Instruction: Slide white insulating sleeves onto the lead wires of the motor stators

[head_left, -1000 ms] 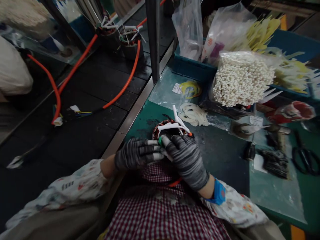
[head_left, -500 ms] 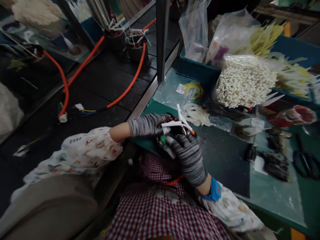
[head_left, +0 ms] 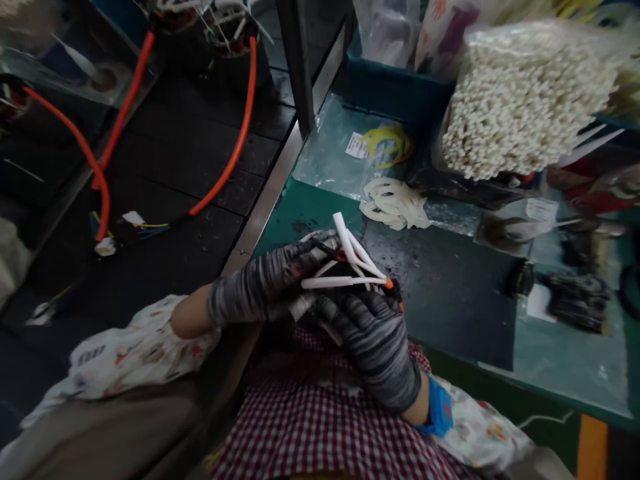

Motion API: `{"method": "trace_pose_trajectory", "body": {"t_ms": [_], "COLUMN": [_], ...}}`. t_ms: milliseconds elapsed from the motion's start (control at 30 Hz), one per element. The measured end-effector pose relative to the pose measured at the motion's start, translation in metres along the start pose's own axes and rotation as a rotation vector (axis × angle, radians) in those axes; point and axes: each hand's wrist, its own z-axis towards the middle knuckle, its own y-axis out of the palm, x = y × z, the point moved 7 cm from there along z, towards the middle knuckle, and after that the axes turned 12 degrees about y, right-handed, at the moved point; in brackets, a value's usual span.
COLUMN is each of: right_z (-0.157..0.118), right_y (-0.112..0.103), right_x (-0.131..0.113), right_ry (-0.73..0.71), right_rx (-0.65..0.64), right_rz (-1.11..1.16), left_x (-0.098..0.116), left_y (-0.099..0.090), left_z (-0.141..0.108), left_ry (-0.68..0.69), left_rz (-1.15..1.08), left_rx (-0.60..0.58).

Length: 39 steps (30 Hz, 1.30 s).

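Green workbench (head_left: 450, 313), near edge. Motor coil (head_left: 350, 270) with white sleeved wires sits at that edge, mostly hidden by gloves. Left hand (head_left: 265, 287) wraps its left side, fingers curled closed. Right hand (head_left: 370, 340) grips its near side, also closed. Bag of white pieces (head_left: 520, 100) lies beyond the coil.

Dim, murky light; motion blur throughout, edges stretched, upper right corner brightest and softest

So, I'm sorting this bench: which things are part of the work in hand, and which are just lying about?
In hand:
left hand
right hand
wound part
white sleeves

Lying about:
bag of white pieces
white rings
yellow coil
orange cable
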Motion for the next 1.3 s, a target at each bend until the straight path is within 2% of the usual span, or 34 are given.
{"method": "trace_pose_trajectory", "body": {"t_ms": [100,267,400,567,733,833,967,1000,1100,1167,1300], "right_z": [-0.008,-0.012,-0.01,-0.012,-0.021,-0.025,-0.03,-0.03,-0.028,-0.024,-0.013], "right_y": [0.001,-0.006,-0.008,-0.012,-0.005,-0.004,-0.025,-0.031,-0.037,-0.031,-0.02], "right_x": [0.001,0.001,0.0,0.001,0.005,0.01,0.017,0.022,0.043,0.053,0.071], "right_ry": [0.035,0.017,-0.016,-0.019,0.01,0.016,-0.082,-0.054,0.155,0.247,0.334], "right_rx": [-0.006,0.073,0.055,0.054,0.022,-0.018,0.01,0.028,0.067,0.037,0.012], "right_rz": [-0.002,-0.004,-0.041,-0.038,-0.013,0.065,0.233,0.245,0.144,0.12,0.281], "left_x": [0.006,0.007,0.012,0.014,0.009,0.008,0.007,0.008,0.015,0.022,0.031], "left_y": [0.009,0.016,0.019,0.024,0.036,0.04,0.049,0.05,0.052,0.052,0.056], "left_z": [-0.004,-0.003,0.004,0.0,-0.006,-0.014,-0.02,-0.019,-0.007,0.003,0.016], "left_ry": [-0.002,0.016,0.023,0.034,-0.104,-0.157,-0.178,-0.17,-0.13,-0.109,-0.086], "left_rz": [-0.023,-0.105,-0.094,-0.034,-0.076,-0.11,-0.139,-0.125,-0.005,0.084,0.173], "left_rx": [0.071,0.241,0.183,0.189,0.123,0.187,0.275,0.281,0.261,0.24,0.167]}}
